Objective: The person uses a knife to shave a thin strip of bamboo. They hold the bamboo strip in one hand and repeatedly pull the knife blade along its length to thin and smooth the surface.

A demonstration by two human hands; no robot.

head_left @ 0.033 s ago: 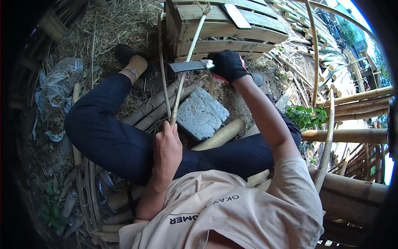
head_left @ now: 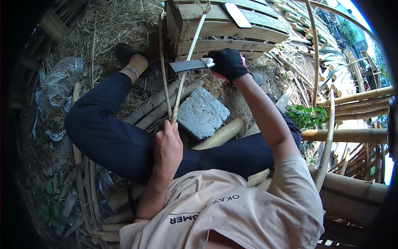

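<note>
My bare left hand (head_left: 168, 145) is closed round the near end of a long thin pale stick (head_left: 192, 46), in front of my left thigh. The stick slants away from me, and its far end overlaps the wooden crate (head_left: 232, 31). My right hand (head_left: 229, 65), in a black and pink glove, grips the pale handle of a wide-bladed knife (head_left: 186, 66). Its flat metal blade lies across the stick about midway; whether it touches is unclear. A second, darker stick (head_left: 162, 58) stands just left of the first, its lower end by my left fingers.
A rough grey stone block (head_left: 203, 112) sits between my legs, beside bamboo poles (head_left: 222, 133). On the crate lies a phone (head_left: 236, 15). Crumpled clear plastic (head_left: 64, 81) is on the straw at left. Cut bamboo (head_left: 331, 70) is stacked at far right, near a leafy plant (head_left: 306, 117).
</note>
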